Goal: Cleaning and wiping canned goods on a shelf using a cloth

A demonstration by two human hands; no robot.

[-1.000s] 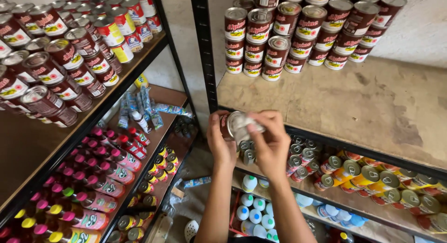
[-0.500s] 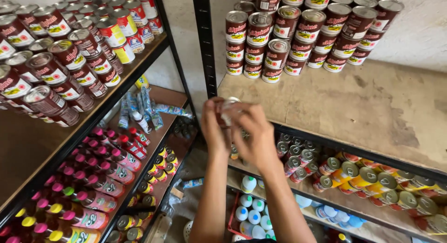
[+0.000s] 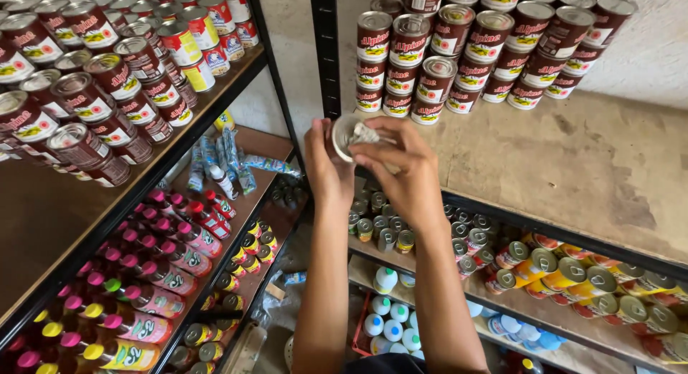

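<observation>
On the far right, stacked brown-labelled tins (image 3: 459,51) stand in rows at the back of a bare wooden shelf (image 3: 573,166). A black metal upright (image 3: 326,51) rises just left of them. On the left, a second shelf carries more brown-labelled tins (image 3: 79,101) and, farther back, a few red and yellow tins (image 3: 193,48). Below that, bottles with pink caps (image 3: 154,256) lie in rows, with yellow-capped bottles (image 3: 93,345) nearest. Blue and white packets (image 3: 215,155) lie at the far end of that lower shelf. Low on the right, small tins (image 3: 459,234) and yellow-labelled tins (image 3: 566,270) crowd the shelf, and white bottles with blue caps (image 3: 390,324) stand lower down.
</observation>
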